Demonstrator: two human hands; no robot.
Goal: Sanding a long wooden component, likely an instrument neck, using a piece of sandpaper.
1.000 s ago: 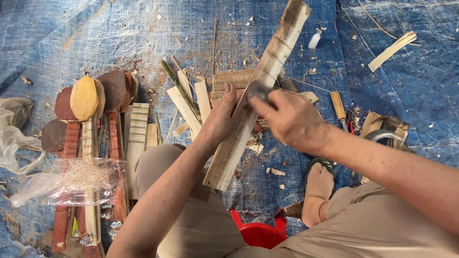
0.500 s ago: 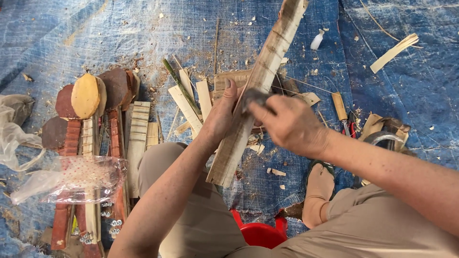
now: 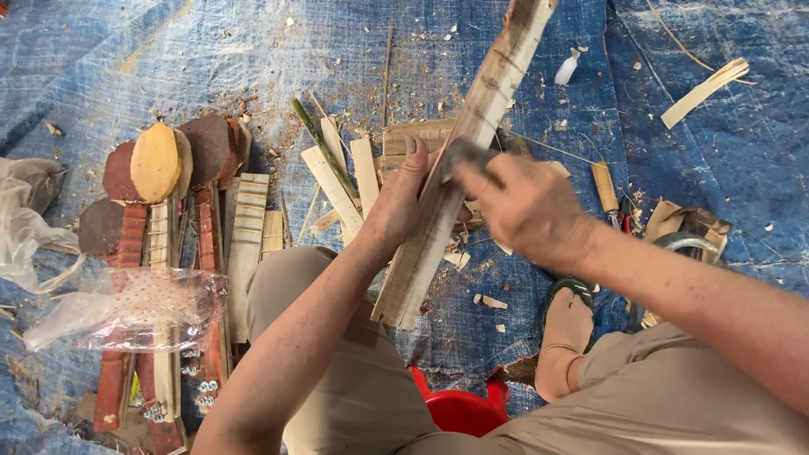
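While the left hand [image 3: 396,211] cups the left edge of the slat [image 3: 459,164] with its fingers laid flat and closed against the wood, the right hand [image 3: 527,206] is clenched round a small grey pad [image 3: 463,154] pressed to the slat's face — what the pad is made of I cannot tell. The slat runs slantwise across the middle of the tarp [image 3: 126,59], its near end resting on the left thigh and its far end rising past the tarp's top edge. It looks stiff and fairly light, a long thin strip of pale wood with dark cross-marks; rough fibres along its edges suggest splinters, so the flat sides near the middle seem the safest hold, as the left hand has it.

Towards the tarp's left edge lie finished instrument necks [image 3: 202,244] with rounded heads, partly under a clear bag [image 3: 126,307]. Loose offcuts [image 3: 337,181] and shavings lie just left of the slat, and a wooden-handled tool [image 3: 605,187] lies just to its right.
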